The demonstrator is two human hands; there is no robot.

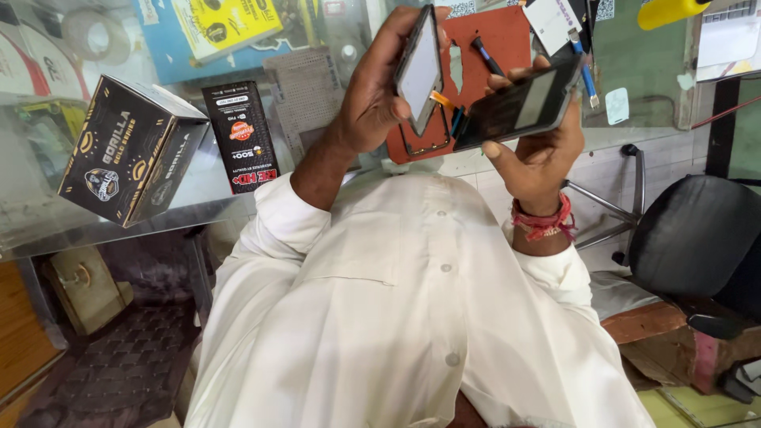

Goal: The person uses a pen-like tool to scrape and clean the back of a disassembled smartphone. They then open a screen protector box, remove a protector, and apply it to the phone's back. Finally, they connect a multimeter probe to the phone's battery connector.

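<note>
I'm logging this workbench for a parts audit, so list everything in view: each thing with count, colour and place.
Phone body: 1, black, held in the right hand above the mat.
Screen panel: 1, dark-framed with pale face, held in the left hand, joined to the phone body by an orange flex strip.
Work mat: 1, rust red, on the glass desk under both hands.
Large box: 1, black with gold print, on the desk's left part.
Slim box: 1, black, beside the large box.
Tape roll: 1, clear, far left.
Tool with blue handle: 1, right of the mat.
Office chair: 1, black, right.
Shirt: 1, white.
Left hand: 1.
Right hand: 1, red thread at wrist.
</note>
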